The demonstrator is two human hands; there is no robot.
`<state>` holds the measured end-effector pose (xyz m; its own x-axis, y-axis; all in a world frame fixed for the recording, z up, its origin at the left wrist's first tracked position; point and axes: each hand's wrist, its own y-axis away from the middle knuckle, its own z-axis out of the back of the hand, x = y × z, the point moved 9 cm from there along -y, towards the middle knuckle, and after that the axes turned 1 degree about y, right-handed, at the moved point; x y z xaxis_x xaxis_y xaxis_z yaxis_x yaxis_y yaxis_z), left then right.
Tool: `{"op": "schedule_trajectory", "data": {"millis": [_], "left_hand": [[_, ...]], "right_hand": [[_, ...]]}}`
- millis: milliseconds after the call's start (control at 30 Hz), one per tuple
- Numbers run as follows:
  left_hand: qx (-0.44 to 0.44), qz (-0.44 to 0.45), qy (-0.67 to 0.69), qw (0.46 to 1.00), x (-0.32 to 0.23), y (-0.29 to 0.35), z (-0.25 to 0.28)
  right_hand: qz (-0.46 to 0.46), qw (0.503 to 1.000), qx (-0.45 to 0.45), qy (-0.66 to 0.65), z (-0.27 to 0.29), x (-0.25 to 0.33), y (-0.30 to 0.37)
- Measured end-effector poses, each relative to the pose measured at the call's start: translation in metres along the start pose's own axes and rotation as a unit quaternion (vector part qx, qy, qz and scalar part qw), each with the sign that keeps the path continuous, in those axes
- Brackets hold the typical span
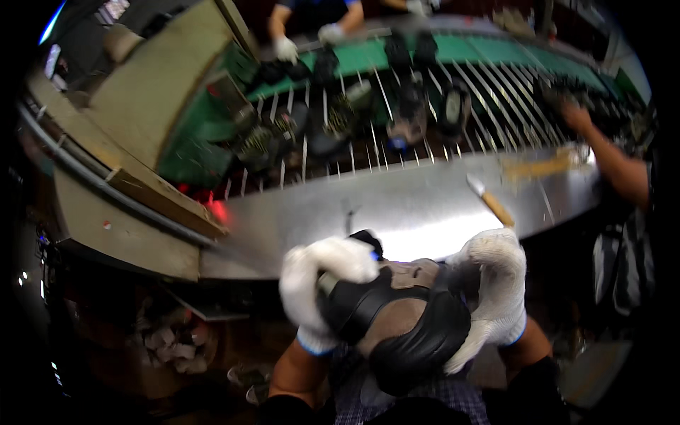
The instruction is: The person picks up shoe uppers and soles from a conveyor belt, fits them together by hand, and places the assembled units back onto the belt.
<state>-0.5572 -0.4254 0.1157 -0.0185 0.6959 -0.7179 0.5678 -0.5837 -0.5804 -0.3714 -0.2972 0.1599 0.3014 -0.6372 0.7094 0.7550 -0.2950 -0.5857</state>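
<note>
A black and grey-brown shoe (pixel 400 319) is held in front of my body, close to the near edge of the metal ledge. My left hand (pixel 312 280), in a white knitted glove with a blue cuff, is closed around the shoe's left end. On its other side my right hand (pixel 499 283), gloved the same way, grips the black part. Motion blur hides some fingertips. Just beyond the right hand, a tool with a wooden handle and a pale blade (pixel 490 201) lies on the ledge.
Beyond the metal ledge (pixel 283 219), shoes (pixel 407 117) stand on a roller conveyor (pixel 489 92). A co-worker's bare arm (pixel 609 152) reaches in from the right; gloved co-workers (pixel 315 18) stand across the line. A wooden-edged panel (pixel 159 198) bounds the left.
</note>
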Motion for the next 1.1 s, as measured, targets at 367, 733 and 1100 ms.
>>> {"op": "schedule_trajectory", "data": {"millis": [367,733,1100], "left_hand": [[0.164,-0.214,-0.586,0.764,-0.002,0.006,-0.066],[0.309,-0.173,-0.606,0.712,0.055,0.031,-0.103],[0.262,-0.048,-0.477,0.837,0.078,0.017,-0.066]], "right_hand": [[-0.221,0.950,-0.136,-0.174,-0.003,-0.124,0.011],[-0.183,0.956,-0.104,0.204,0.013,-0.123,0.015],[-0.155,0.929,0.017,0.336,0.039,-0.184,0.000]]}}
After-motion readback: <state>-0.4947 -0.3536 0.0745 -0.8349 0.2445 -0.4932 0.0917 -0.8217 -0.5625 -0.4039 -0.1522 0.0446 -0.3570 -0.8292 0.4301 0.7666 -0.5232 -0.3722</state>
